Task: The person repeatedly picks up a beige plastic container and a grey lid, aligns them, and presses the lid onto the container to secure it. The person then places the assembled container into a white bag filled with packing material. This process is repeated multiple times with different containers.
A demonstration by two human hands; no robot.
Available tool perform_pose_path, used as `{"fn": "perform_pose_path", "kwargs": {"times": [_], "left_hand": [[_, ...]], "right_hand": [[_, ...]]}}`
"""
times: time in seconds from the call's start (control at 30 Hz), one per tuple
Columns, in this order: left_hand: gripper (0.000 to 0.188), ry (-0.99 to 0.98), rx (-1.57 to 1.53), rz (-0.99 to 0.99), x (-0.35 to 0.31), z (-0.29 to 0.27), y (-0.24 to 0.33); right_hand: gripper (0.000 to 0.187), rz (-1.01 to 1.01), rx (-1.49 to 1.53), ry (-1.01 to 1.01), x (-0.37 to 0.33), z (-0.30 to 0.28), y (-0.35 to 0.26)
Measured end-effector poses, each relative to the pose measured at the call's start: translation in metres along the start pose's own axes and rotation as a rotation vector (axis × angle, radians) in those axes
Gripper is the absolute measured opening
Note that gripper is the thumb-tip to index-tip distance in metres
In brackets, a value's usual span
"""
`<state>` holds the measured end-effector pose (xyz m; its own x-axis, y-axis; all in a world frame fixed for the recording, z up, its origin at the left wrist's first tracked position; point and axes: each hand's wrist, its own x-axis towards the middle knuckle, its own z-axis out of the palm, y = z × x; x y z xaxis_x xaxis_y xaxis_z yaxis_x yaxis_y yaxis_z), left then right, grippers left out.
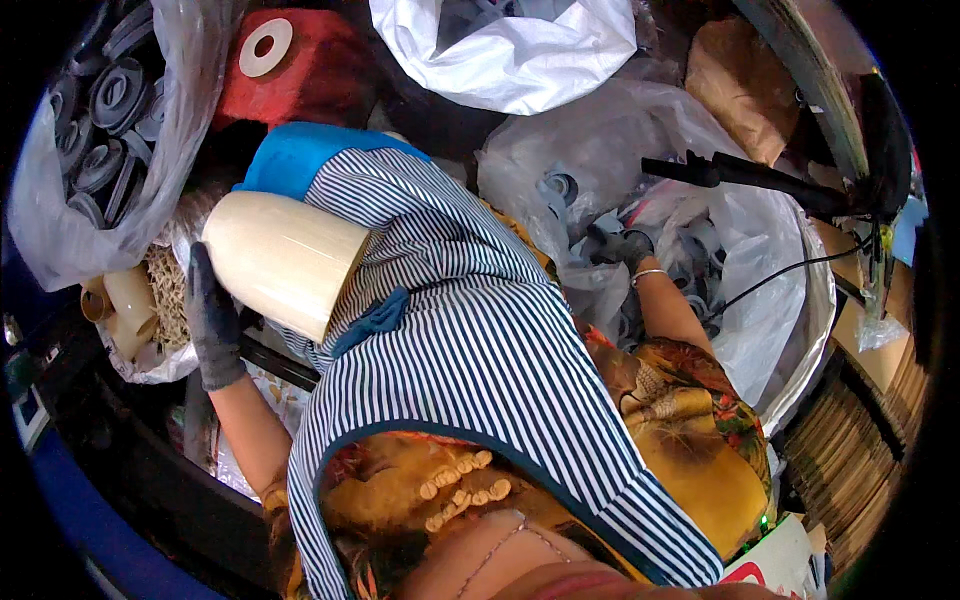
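Note:
A large cream plastic cup-shaped piece (280, 255) lies tilted over my lap, its wide rim facing right and its rounded end to the left. Against its left side rests my left hand (213, 320) in a dark grey glove, closed on the piece, with part of the fingers behind it. My right hand (620, 248), also gloved, reaches into a clear plastic bag (740, 340) among loose grey plastic parts (700, 255). Its fingers blend with the dark parts, so their grip is not clear. A striped apron (440, 340) covers my body and lap.
Another clear bag (190, 120) at the far left holds grey ring-shaped parts. Below it, a bag (165, 365) contains cream pieces. A white sack (510, 80) stands at the top. A black rod (750, 180) juts in from the right, above stacked cardboard (850, 470).

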<state>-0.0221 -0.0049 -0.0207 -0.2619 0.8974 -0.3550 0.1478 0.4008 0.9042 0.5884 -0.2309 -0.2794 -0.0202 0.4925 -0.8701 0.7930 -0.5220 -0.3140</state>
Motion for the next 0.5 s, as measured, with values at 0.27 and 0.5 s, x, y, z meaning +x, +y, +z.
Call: {"fn": "perform_pose_path", "kwargs": {"times": [0.27, 0.5], "left_hand": [[0.046, -0.44, 0.256, 0.24, -0.039, -0.042, 0.049], [0.125, -0.597, -0.194, 0.43, -0.038, 0.035, 0.033]], "right_hand": [[0.062, -0.153, -0.165, 0.81, 0.009, -0.002, -0.005], [0.054, -0.868, -0.154, 0.817, -0.143, -0.195, -0.232]]}}
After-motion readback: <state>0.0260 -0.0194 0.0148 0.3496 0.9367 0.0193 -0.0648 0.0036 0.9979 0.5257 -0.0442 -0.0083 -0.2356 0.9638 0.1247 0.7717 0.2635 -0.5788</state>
